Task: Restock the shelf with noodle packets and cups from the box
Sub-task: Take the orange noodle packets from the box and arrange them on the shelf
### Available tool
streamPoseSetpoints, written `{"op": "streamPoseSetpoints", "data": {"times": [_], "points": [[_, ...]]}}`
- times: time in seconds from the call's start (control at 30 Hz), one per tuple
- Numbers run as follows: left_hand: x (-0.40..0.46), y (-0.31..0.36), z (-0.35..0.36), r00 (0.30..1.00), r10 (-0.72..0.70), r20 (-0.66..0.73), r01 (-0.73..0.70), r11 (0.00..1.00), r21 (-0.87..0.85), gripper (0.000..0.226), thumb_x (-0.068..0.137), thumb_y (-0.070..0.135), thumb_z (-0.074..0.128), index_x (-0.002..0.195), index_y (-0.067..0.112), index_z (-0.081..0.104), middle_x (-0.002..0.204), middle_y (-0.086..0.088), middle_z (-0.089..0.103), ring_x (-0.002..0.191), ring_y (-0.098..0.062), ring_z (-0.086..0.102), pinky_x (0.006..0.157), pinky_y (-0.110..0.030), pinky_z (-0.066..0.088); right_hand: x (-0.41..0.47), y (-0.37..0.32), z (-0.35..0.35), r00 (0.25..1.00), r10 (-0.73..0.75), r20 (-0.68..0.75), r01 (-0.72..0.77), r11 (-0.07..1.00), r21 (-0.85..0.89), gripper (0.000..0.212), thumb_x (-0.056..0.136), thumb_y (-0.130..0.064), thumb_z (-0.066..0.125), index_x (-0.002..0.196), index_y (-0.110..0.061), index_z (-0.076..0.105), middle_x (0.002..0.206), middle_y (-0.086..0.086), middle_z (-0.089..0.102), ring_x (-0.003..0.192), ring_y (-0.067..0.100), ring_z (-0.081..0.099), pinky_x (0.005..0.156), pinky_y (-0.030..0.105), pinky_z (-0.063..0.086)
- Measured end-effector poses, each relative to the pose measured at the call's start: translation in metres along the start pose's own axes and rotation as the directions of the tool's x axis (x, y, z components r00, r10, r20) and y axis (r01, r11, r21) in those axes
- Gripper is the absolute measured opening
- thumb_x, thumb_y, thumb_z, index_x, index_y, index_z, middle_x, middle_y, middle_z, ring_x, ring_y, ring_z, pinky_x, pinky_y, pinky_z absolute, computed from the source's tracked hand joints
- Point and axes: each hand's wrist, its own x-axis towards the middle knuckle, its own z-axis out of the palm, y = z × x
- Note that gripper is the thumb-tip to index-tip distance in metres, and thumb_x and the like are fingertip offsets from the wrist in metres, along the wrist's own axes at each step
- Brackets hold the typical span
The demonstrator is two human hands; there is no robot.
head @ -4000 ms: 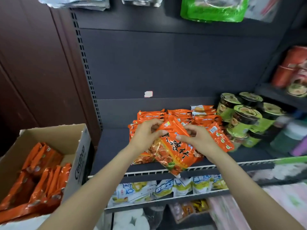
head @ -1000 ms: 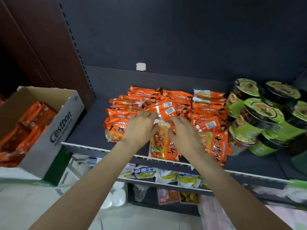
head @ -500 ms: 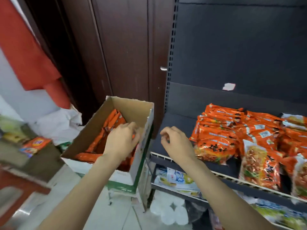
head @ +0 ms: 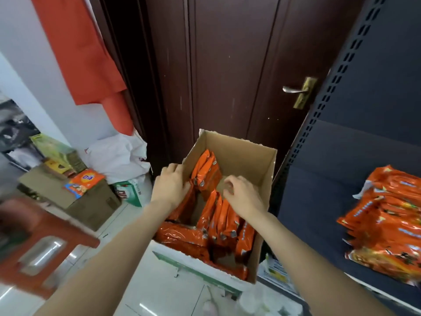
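A bare gap (head: 237, 179) opens at the box (head: 241, 156) back — upright orange packets (head: 206, 169) crowd its left.

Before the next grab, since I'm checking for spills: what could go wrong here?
1. The cardboard box appears to sit raised beside the shelf; tugging packets could tip it.
2. The orange packets in the box stand loosely; the left hand and right hand might drag extras out.
3. The shelf stack leans toward the front edge and could slide.
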Motion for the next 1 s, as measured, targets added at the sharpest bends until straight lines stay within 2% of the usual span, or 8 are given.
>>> {"op": "streamPoseSetpoints", "data": {"times": [0.1, 0.2, 0.3, 0.4, 0.53, 0.63, 0.83, 1.0], "points": [[0.033, -0.022, 0.006, 0.997, -0.025, 0.071, 0.029, 0.999, -0.042, 0.054, 0.093, 0.026, 0.051, 0.143, 0.014, 0.035, 0.136, -0.012, 0.045, 0.124, -0.033, 0.043, 0.101, -0.046, 0.039, 0.042, -0.002, 0.018, 0.997, 0.032, 0.074, -0.033, 0.999, 0.01, 0.034, 0.093, -0.02, 0.053, 0.127, -0.016, 0.052, 0.12, 0.007, 0.053, 0.113, 0.023, 0.053, 0.095, 0.033, 0.042], [0.065, -0.038, 0.012, 0.985, 0.046, 0.166, -0.022, 0.989, -0.143, 0.054, 0.096, 0.026, 0.049, 0.146, 0.018, 0.032, 0.136, -0.012, 0.049, 0.127, -0.029, 0.044, 0.103, -0.038, 0.037, 0.078, -0.003, 0.035, 0.987, 0.088, 0.135, -0.09, 0.996, 0.01, 0.039, 0.092, -0.02, 0.055, 0.131, -0.015, 0.049, 0.118, 0.01, 0.054, 0.111, 0.026, 0.054, 0.096, 0.033, 0.042], [0.09, -0.048, 0.014, 0.966, 0.089, 0.243, -0.033, 0.974, -0.225, 0.051, 0.097, 0.025, 0.047, 0.146, 0.022, 0.033, 0.126, -0.011, 0.059, 0.118, -0.027, 0.054, 0.098, -0.034, 0.041, 0.107, -0.004, 0.05, 0.974, 0.153, 0.166, -0.156, 0.988, 0.004, 0.043, 0.092, -0.022, 0.056, 0.133, -0.017, 0.046, 0.118, 0.012, 0.054, 0.112, 0.028, 0.054, 0.096, 0.036, 0.042], [0.103, -0.053, 0.016, 0.934, 0.113, 0.339, -0.038, 0.974, -0.222, 0.046, 0.098, 0.025, 0.045, 0.143, 0.023, 0.039, 0.116, -0.011, 0.065, 0.11, -0.026, 0.06, 0.092, -0.034, 0.046, 0.129, -0.004, 0.064, 0.953, 0.236, 0.188, -0.248, 0.968, 0.043, 0.053, 0.093, -0.026, 0.056, 0.141, -0.022, 0.035, 0.13, 0.012, 0.049, 0.123, 0.029, 0.049, 0.104, 0.04, 0.04], [0.103, -0.058, 0.018, 0.923, 0.18, 0.339, -0.078, 0.952, -0.295, 0.047, 0.099, 0.023, 0.043, 0.145, 0.023, 0.034, 0.119, -0.005, 0.064, 0.108, -0.023, 0.061, 0.09, -0.026, 0.042, 0.151, -0.007, 0.083, 0.928, 0.297, 0.226, -0.334, 0.93, 0.15, 0.063, 0.093, -0.03, 0.056, 0.147, -0.025, 0.025, 0.137, 0.009, 0.045, 0.129, 0.029, 0.044, 0.106, 0.04, 0.035], [0.103, -0.061, 0.017, 0.92, 0.206, 0.334, -0.065, 0.92, -0.387, 0.042, 0.099, 0.022, 0.044, 0.141, 0.018, 0.043, 0.126, -0.003, 0.061, 0.107, -0.022, 0.061, 0.087, -0.019, 0.039, 0.161, -0.009, 0.099, 0.918, 0.315, 0.241, -0.356, 0.922, 0.15, 0.059, 0.09, -0.031, 0.06, 0.142, -0.024, 0.033, 0.133, 0.013, 0.049, 0.119, 0.03, 0.052, 0.101, 0.038, 0.04], [0.106, -0.065, 0.015, 0.908, 0.224, 0.355, -0.073, 0.917, -0.393, 0.047, 0.099, 0.025, 0.044, 0.144, 0.026, 0.034, 0.122, -0.001, 0.062, 0.099, -0.019, 0.062, 0.079, -0.016, 0.036, 0.168, -0.016, 0.127, 0.91, 0.381, 0.162, -0.404, 0.903, 0.148, 0.055, 0.083, -0.045, 0.062, 0.131, -0.032, 0.039, 0.122, 0.018, 0.054, 0.105, 0.036, 0.059, 0.089, 0.046, 0.051], [0.107, -0.069, 0.019, 0.913, 0.224, 0.34, -0.076, 0.915, -0.397, 0.048, 0.098, 0.029, 0.045, 0.145, 0.029, 0.035, 0.117, 0.0, 0.062, 0.092, -0.014, 0.061, 0.076, -0.016, 0.035, 0.178, -0.004, 0.144, 0.882, 0.454, 0.128, -0.471, 0.864, 0.177, 0.051, 0.077, -0.044, 0.058, 0.114, -0.008, 0.056, 0.104, 0.02, 0.065, 0.079, 0.035, 0.067, 0.067, 0.051, 0.058]]}}
